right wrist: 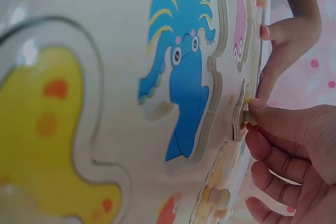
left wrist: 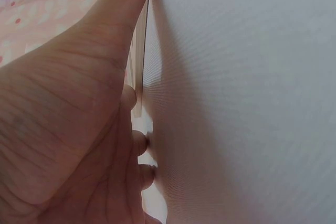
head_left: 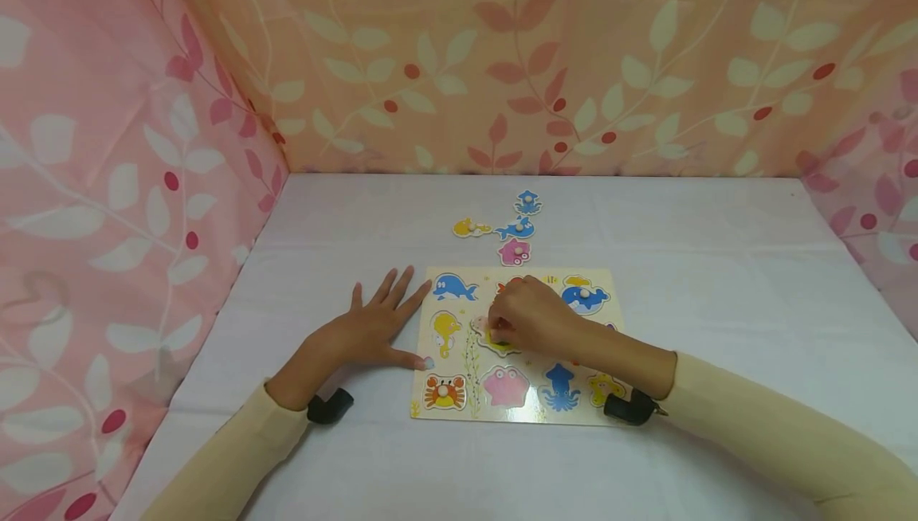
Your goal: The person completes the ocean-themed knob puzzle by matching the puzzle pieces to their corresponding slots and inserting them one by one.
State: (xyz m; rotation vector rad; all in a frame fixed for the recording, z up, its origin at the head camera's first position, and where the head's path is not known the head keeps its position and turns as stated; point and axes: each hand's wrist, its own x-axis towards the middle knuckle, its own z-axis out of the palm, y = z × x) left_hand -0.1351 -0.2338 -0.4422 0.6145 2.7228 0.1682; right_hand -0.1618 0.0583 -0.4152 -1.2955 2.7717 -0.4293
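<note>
A wooden sea-animal puzzle board (head_left: 531,417) lies on the table. Near its middle, my right hand (head_left: 534,318) pinches the small knob of a puzzle piece (right wrist: 239,114) between thumb and forefinger. Yellow-green shows on that piece (head_left: 498,339) under the hand, which hides most of it. Whether it sits fully in its recess I cannot tell. My left hand (head_left: 373,330) is spread beside the board's left edge, its thumb and a fingertip touching that edge. In the left wrist view, the left palm (left wrist: 68,93) stands close to the board's side (left wrist: 140,61).
Behind the board lie loose knobbed pieces: a blue squid (head_left: 527,204), a yellow fish-like piece (head_left: 469,228), a blue dolphin (head_left: 516,229) and a pink piece (head_left: 513,252). A crab piece (head_left: 445,393) and a whale piece (head_left: 584,298) sit on the board. Patterned cloth walls (head_left: 445,67) surround the table.
</note>
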